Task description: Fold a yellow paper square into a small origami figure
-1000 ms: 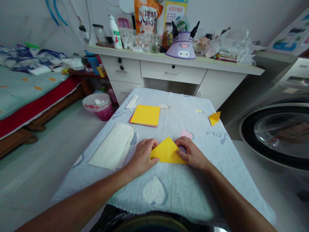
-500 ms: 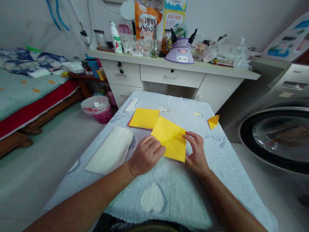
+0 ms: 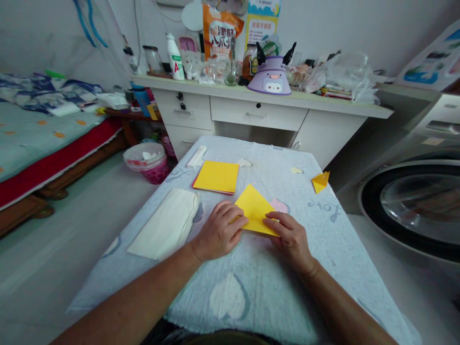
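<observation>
A yellow sheet of paper [image 3: 254, 209] lies folded into a triangle on the light blue cloth-covered table [image 3: 251, 282]. My left hand [image 3: 219, 234] presses its left corner with curled fingers. My right hand [image 3: 293, 237] pinches the paper's lower right edge. Both hands rest on the cloth at the table's middle.
A stack of yellow square paper [image 3: 216, 176] lies beyond the hands. A small folded yellow piece [image 3: 319, 181] sits at the right edge. A white folded cloth [image 3: 166, 224] lies to the left. A cluttered desk [image 3: 258, 103], a bed [image 3: 39, 139], a pink bin [image 3: 145, 160] and a washing machine [image 3: 413, 201] surround the table.
The folded triangle was opened into a square half a second ago, and is now folded down again into a triangle, with both hands pressing it flat.
</observation>
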`<act>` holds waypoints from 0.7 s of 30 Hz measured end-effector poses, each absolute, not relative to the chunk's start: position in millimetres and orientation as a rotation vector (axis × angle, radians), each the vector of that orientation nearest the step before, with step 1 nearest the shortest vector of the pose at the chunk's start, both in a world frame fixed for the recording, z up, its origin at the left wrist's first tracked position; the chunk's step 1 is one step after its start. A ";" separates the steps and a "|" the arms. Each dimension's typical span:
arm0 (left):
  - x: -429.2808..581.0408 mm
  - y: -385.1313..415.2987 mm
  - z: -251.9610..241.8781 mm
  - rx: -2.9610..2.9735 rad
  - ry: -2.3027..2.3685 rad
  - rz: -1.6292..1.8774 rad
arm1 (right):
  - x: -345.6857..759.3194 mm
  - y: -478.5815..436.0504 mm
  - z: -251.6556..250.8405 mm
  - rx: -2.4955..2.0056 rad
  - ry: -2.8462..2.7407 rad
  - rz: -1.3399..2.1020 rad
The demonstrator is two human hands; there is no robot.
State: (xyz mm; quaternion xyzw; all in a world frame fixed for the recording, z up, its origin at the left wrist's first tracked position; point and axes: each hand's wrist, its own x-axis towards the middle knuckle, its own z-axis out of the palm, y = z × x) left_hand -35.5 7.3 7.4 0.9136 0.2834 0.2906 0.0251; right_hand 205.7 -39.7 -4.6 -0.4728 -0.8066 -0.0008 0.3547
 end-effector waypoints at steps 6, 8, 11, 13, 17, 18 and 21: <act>-53.2 17.3 4.5 2.618 0.897 0.963 | 211.4 -41.6 -3.0 -1.206 -2.034 0.062; -56.1 20.2 4.3 2.545 0.901 0.975 | 212.4 -42.2 -2.4 -1.174 -2.000 0.067; -56.9 22.3 4.7 2.450 0.884 0.981 | 213.2 -42.4 -0.7 -1.132 -1.977 0.087; -55.9 22.2 5.0 2.433 0.866 0.984 | 213.1 -42.2 0.8 -1.095 -1.972 0.106; -52.5 21.4 3.5 2.495 0.766 1.003 | 211.6 -41.1 2.3 -1.059 -1.958 0.179; -51.7 21.5 2.5 2.516 0.750 1.003 | 211.3 -40.5 2.0 -1.063 -1.955 0.198; -50.2 22.7 -1.2 2.553 0.762 1.012 | 211.5 -38.0 -0.1 -1.101 -1.940 0.246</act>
